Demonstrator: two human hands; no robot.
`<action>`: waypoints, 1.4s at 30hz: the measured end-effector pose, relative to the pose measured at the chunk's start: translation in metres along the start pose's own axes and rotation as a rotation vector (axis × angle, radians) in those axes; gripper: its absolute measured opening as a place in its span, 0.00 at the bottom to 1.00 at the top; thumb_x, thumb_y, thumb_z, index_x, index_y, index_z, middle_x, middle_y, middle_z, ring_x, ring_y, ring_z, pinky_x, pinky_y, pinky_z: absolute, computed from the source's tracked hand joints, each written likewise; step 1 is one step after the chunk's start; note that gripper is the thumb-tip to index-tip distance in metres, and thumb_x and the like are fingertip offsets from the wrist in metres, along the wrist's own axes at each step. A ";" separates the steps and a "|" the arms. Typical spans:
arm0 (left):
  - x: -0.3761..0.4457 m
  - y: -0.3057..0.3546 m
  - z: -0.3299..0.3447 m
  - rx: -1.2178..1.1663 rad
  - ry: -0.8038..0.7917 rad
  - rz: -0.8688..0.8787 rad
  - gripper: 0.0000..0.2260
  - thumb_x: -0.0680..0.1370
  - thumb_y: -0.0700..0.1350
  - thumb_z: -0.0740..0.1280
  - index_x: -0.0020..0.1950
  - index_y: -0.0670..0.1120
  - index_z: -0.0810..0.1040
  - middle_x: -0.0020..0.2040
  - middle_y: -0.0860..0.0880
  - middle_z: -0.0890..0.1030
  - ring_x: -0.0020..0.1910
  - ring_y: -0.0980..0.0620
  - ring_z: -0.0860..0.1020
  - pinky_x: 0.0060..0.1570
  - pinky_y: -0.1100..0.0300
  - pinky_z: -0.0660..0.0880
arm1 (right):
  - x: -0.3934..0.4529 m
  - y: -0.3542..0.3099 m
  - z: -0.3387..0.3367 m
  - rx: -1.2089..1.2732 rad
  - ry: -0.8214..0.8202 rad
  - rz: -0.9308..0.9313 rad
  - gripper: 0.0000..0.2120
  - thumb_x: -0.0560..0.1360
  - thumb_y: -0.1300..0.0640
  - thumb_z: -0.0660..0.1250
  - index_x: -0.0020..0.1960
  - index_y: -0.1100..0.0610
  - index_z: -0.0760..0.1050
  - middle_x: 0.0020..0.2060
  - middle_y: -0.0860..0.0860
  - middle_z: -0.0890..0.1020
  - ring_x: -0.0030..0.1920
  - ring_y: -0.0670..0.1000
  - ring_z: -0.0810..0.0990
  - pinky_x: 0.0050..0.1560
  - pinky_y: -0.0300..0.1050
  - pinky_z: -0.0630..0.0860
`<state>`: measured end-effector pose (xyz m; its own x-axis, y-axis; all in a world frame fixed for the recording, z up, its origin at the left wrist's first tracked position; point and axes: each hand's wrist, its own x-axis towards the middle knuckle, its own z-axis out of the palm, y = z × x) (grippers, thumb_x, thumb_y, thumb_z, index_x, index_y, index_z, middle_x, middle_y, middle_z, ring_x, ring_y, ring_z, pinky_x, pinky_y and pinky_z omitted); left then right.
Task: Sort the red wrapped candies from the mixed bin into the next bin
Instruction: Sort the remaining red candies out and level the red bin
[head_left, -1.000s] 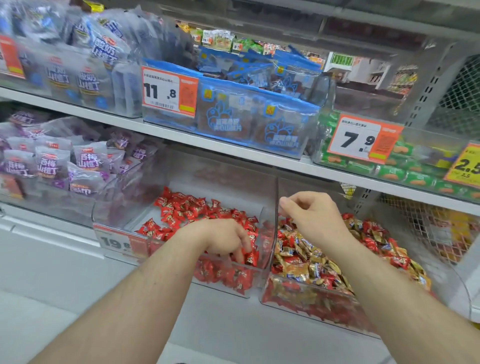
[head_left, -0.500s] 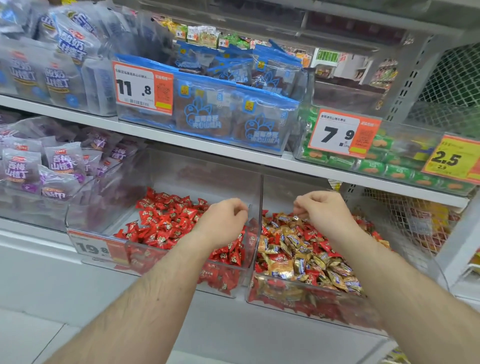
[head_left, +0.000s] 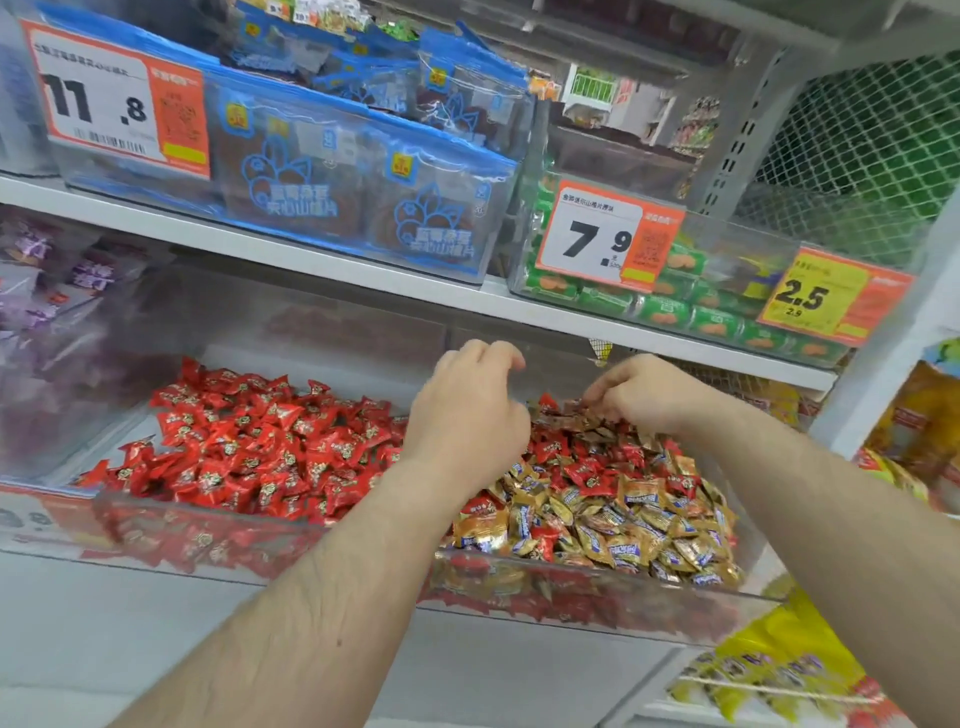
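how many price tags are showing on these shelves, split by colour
Orange and white price tags: 2, the 11.8 tag and the 7.9 tag
Yellow and orange price tags: 1, the 2.5 tag
Red price tags: 1, partly cut off at the left edge on the red candy bin
Total: 4

Two bare forearms were in view, no sleeves reaching into frame; left hand (head_left: 467, 410) and right hand (head_left: 639, 389) were bare, no gloves; no rings, watch or bands showed on wrists or fingers; fine hair showed on both forearms; left forearm had a few small dark spots and faint veins.
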<state>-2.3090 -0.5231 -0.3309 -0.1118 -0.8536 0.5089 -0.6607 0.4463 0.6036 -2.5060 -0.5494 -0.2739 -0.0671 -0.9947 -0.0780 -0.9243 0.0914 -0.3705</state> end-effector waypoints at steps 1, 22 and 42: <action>0.002 0.005 0.005 -0.025 -0.053 0.028 0.15 0.76 0.40 0.61 0.62 0.51 0.73 0.59 0.53 0.75 0.60 0.50 0.71 0.59 0.52 0.72 | -0.001 0.006 -0.004 -0.040 0.015 0.004 0.15 0.75 0.65 0.61 0.47 0.51 0.83 0.51 0.49 0.83 0.52 0.49 0.80 0.54 0.44 0.75; 0.014 0.026 0.095 0.168 -0.730 0.029 0.14 0.77 0.52 0.68 0.62 0.53 0.75 0.56 0.50 0.77 0.38 0.54 0.75 0.38 0.58 0.73 | -0.061 0.097 0.049 -0.301 0.328 0.177 0.11 0.73 0.55 0.69 0.55 0.48 0.75 0.54 0.49 0.79 0.55 0.54 0.77 0.52 0.47 0.73; 0.026 0.015 0.063 -0.818 -0.442 -0.568 0.15 0.82 0.37 0.53 0.57 0.47 0.77 0.54 0.42 0.81 0.47 0.44 0.83 0.49 0.52 0.82 | -0.043 0.064 0.053 -0.090 0.172 0.388 0.12 0.72 0.47 0.68 0.42 0.53 0.68 0.41 0.49 0.77 0.43 0.55 0.77 0.43 0.46 0.73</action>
<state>-2.3682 -0.5553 -0.3474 -0.3114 -0.9398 -0.1407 -0.0246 -0.1400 0.9898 -2.5423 -0.4988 -0.3432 -0.4703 -0.8817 -0.0376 -0.8471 0.4630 -0.2609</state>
